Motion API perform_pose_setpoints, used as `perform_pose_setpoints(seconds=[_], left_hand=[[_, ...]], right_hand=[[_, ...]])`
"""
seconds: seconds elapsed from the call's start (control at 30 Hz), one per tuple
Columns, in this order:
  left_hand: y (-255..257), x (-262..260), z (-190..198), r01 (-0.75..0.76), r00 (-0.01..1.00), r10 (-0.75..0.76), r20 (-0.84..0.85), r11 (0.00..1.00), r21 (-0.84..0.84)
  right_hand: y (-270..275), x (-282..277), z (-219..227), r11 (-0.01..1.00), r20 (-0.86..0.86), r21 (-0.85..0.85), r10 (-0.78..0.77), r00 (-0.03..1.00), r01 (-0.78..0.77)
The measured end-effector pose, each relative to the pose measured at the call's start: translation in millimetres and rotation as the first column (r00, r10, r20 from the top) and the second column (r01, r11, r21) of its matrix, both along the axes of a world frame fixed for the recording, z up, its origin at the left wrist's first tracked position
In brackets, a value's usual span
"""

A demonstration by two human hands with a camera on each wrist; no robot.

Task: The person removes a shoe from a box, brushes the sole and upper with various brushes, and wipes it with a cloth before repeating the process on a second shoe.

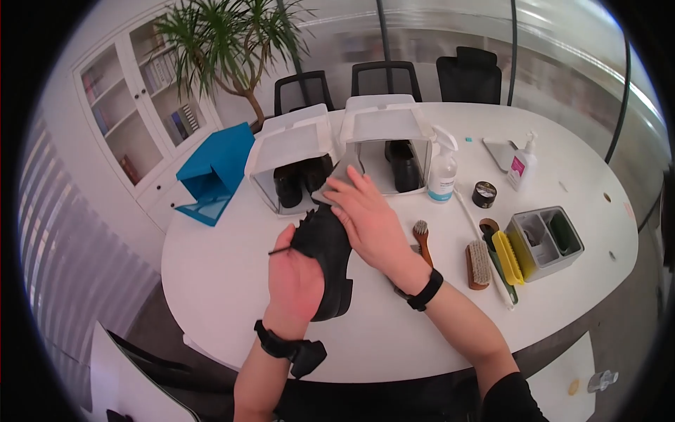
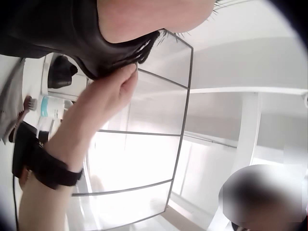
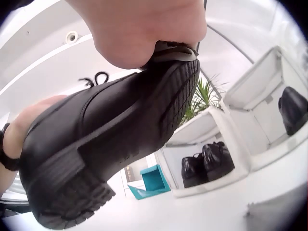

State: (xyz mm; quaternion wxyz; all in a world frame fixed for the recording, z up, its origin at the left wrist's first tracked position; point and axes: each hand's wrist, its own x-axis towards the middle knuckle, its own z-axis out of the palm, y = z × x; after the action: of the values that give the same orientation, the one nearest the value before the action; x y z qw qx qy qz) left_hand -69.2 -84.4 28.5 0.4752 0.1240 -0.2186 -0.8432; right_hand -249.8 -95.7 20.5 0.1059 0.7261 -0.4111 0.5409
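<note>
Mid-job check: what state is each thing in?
Black shoe: held up, tilted.
Grey cloth: against the shoe.
Left hand: gripping the shoe.
Right hand: holding the cloth.
Left white box: open, shoes inside.
Right white box: open, shoe inside.
Teal box: open.
Spray bottle: upright.
Pump bottle: upright.
Grey caddy: upright, open-topped.
Cabinet doors: shut.

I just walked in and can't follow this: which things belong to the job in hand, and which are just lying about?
With the job:
black shoe, gripped by the left hand
grey cloth, in the right hand
probably the small brush, wide brush, spray bottle

Seemingly just about:
blue box
plant
chairs
bookcase
</note>
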Motion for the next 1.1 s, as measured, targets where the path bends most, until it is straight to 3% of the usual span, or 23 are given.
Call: perform_pose_setpoints(seconds=[0.1, 0.17, 0.23, 0.3, 0.37, 0.43, 0.57, 0.63, 0.77, 0.8, 0.87, 0.97, 1.0, 1.1], left_hand=[[-22, 7, -2, -0.008, 0.999, 0.011, -0.034, 0.997, 0.082], [-41, 6, -11, -0.036, 0.999, 0.039, -0.033, 0.994, 0.099], [-55, 4, -22, -0.178, 0.983, 0.184, -0.014, 0.964, 0.196], [-62, 5, -26, -0.196, 0.979, 0.203, -0.007, 0.957, 0.215], [-65, 5, -32, -0.204, 0.978, 0.207, 0.012, 0.95, 0.239], [-69, 4, -36, -0.362, 0.932, 0.346, 0.108, 0.895, 0.261], [-69, 13, -46, -0.391, 0.92, 0.373, 0.12, 0.875, 0.287], [-74, 21, -60, -0.341, 0.94, 0.324, 0.107, 0.912, 0.228], [-62, 27, -51, -0.37, 0.926, 0.341, 0.162, 0.904, 0.212], [-57, 32, -44, -0.195, 0.972, 0.161, 0.173, 0.959, 0.203], [-55, 35, -43, 0.154, 0.98, -0.166, 0.111, 0.982, 0.109], [-41, 24, -43, 0.099, 0.973, -0.12, 0.196, 0.989, 0.113], [-42, 22, -49, 0.135, 0.972, -0.141, 0.187, 0.99, 0.045], [-30, 18, -40, 0.112, 0.982, -0.119, 0.149, 0.992, 0.059]], right_hand=[[0, 12, -17, 0.995, -0.028, 0.084, 0.063, 0.998, -0.06], [4, 16, -22, 0.945, 0.033, 0.281, 0.164, 0.986, -0.167], [5, 19, -22, 0.941, -0.038, 0.308, 0.161, 0.986, -0.142], [4, 22, -22, 0.89, -0.02, 0.421, 0.202, 0.979, -0.174], [6, 26, -25, 0.878, -0.027, 0.441, 0.222, 0.975, -0.187], [10, 31, -28, 0.867, -0.03, 0.459, 0.234, 0.972, -0.195], [21, 45, -38, 0.87, -0.029, 0.432, 0.275, 0.961, -0.236], [28, 51, -43, 0.881, -0.02, 0.414, 0.261, 0.965, -0.23], [27, 42, -33, 0.829, -0.059, 0.499, 0.324, 0.944, -0.253], [26, 41, -32, 0.785, -0.032, 0.561, 0.337, 0.941, -0.262], [21, 42, -33, 0.81, -0.034, 0.518, 0.341, 0.939, -0.276], [15, 45, -45, 0.841, -0.051, 0.47, 0.329, 0.943, -0.268], [13, 46, -47, 0.85, -0.015, 0.458, 0.3, 0.954, -0.26], [6, 42, -47, 0.854, 0.008, 0.463, 0.264, 0.965, -0.237]])
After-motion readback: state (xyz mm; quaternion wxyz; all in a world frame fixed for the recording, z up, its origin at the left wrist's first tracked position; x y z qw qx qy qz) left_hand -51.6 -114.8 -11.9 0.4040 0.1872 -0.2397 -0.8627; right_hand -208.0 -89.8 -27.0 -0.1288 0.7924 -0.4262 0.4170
